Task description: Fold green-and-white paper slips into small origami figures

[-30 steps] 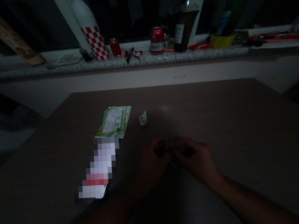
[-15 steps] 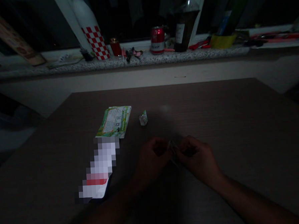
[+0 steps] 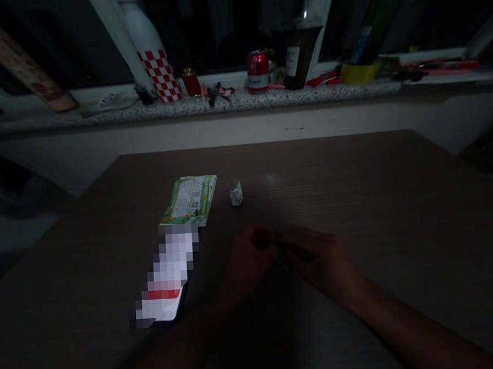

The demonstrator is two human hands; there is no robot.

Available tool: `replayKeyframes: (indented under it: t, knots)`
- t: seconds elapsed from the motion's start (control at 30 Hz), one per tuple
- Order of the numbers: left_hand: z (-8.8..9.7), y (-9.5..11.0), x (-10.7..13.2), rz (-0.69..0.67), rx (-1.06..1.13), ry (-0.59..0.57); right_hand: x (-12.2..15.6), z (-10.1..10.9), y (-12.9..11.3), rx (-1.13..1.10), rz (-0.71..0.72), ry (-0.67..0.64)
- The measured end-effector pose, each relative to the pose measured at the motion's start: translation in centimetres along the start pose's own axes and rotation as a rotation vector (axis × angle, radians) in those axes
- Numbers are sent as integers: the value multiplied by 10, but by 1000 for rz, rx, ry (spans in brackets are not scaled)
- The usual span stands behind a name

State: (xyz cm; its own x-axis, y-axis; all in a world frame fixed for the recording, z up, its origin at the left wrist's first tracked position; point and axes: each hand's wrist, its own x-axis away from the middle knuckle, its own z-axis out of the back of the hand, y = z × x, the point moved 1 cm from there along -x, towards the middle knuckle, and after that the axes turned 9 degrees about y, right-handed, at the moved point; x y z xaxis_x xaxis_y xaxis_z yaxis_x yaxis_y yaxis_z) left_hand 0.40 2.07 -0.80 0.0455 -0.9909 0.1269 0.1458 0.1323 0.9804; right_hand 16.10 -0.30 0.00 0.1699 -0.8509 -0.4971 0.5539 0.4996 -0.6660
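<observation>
My left hand (image 3: pixel 253 261) is closed, its thumb and fingertips pinching a small folded piece of paper (image 3: pixel 280 254), which shows only in part in the dim light. From the other side my right hand (image 3: pixel 322 260) has its thumb on the same paper. Its fingers reach across the top, straighter than those of the left, and cover most of it. Beyond the left hand a small folded paper shape (image 3: pixel 236 195) with green print stands on the table. Left of that lies a stack of green-and-white printed sheets (image 3: pixel 189 198).
A lit phone (image 3: pixel 168 276) with a blurred screen lies left of my hands on the brown table (image 3: pixel 375 200). Along the granite windowsill (image 3: pixel 242 100) behind stand a red-checked white bottle (image 3: pixel 158 68), a red can (image 3: pixel 257 71), a dark bottle (image 3: pixel 298 58) and a yellow holder (image 3: pixel 360 73).
My right hand's fingers have straightened and moved left over the paper, hiding more of it. The left hand has hardly moved. The camera view has shifted slightly.
</observation>
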Motion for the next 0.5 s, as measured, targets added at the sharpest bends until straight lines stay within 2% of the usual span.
replayKeyframes:
  t: [0.27, 0.5]
  knots:
    - [-2, 2, -1, -30, 12, -1, -2, -2, -4, 20, 12, 67]
    - [0, -3, -3, 106, 230, -116, 0, 0, -2, 34, 4, 59]
